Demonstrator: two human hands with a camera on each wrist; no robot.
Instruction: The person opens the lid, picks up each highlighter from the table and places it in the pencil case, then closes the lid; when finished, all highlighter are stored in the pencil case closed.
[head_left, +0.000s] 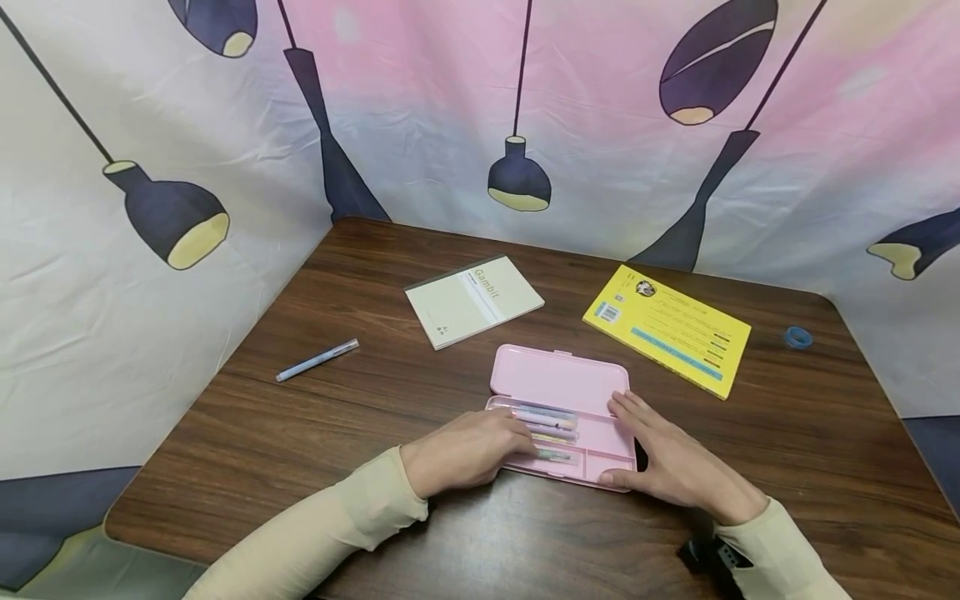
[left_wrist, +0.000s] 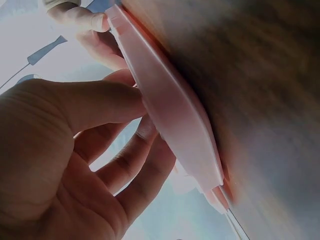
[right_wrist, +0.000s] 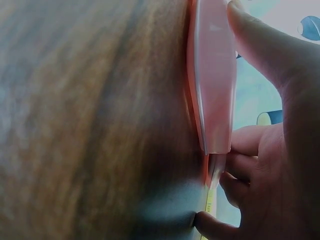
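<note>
A pink pencil case lies on the table with its lid hinged back. Several pens sit in its long compartment, and a small light item lies in the near-left compartment. Over the case's left part, my left hand dips bent fingers inside; in the left wrist view its thumb touches the near rim. Its fingertips are hidden, so whether they pinch anything does not show. My right hand holds the case's right end, thumb at the near corner and fingers by the lid hinge.
Beyond the case lie a cream notebook and a yellow book. A blue pen rests at the left, and a blue tape roll is near the right edge of the wooden table. Printed cloth hangs behind.
</note>
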